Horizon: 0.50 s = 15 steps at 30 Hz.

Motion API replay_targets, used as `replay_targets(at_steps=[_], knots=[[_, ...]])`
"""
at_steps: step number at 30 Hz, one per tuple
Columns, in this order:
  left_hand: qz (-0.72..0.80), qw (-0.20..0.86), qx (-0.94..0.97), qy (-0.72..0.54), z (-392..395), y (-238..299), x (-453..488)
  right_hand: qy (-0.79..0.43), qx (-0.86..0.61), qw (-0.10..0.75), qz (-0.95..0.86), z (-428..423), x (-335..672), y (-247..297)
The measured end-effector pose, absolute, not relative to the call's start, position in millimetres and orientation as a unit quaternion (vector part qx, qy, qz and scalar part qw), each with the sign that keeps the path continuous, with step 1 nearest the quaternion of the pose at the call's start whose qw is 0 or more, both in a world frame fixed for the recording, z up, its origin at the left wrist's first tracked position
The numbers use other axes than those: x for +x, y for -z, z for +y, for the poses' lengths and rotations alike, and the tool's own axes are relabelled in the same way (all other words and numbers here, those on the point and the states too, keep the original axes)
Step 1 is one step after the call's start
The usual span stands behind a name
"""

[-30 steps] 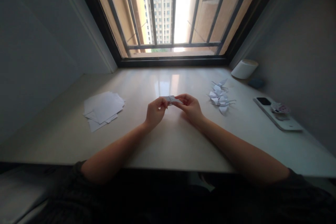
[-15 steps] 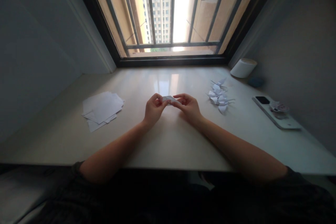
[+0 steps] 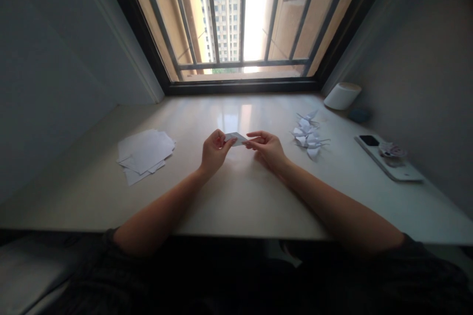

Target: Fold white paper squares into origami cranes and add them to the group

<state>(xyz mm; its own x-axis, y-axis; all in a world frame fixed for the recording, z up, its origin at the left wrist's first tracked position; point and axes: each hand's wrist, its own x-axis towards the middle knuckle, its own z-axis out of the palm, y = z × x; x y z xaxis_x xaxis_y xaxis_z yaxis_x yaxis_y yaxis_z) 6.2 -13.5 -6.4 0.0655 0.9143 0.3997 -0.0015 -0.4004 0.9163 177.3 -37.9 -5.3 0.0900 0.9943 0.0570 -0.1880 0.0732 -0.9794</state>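
A small folded piece of white paper (image 3: 237, 138) is held just above the pale desk (image 3: 236, 197), in the middle of the view. My left hand (image 3: 213, 151) pinches its left end between thumb and fingers. My right hand (image 3: 266, 147) pinches its right end, fingers curled. The two hands nearly touch each other. Most of the paper's folds are hidden by my fingers.
A loose stack of white paper sheets (image 3: 145, 153) lies at the left. Several folded paper cranes (image 3: 309, 133) are heaped to the right of my hands. A phone (image 3: 388, 163) with a small ornament on it and a white cylinder (image 3: 342, 95) sit at the far right. A barred window (image 3: 242, 24) is beyond.
Both hands have stayed in place while the fingers worked the paper. The piece now shows a flatter, pointed shape between my fingertips.
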Motion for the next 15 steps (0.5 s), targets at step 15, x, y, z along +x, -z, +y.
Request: replay_targets(at_steps=[15], knots=[[0.384,0.434,0.58,-0.572,-8.5,9.3,4.0,-0.478,-0.443,0.568,-0.502,-36.3,179.0,11.4]])
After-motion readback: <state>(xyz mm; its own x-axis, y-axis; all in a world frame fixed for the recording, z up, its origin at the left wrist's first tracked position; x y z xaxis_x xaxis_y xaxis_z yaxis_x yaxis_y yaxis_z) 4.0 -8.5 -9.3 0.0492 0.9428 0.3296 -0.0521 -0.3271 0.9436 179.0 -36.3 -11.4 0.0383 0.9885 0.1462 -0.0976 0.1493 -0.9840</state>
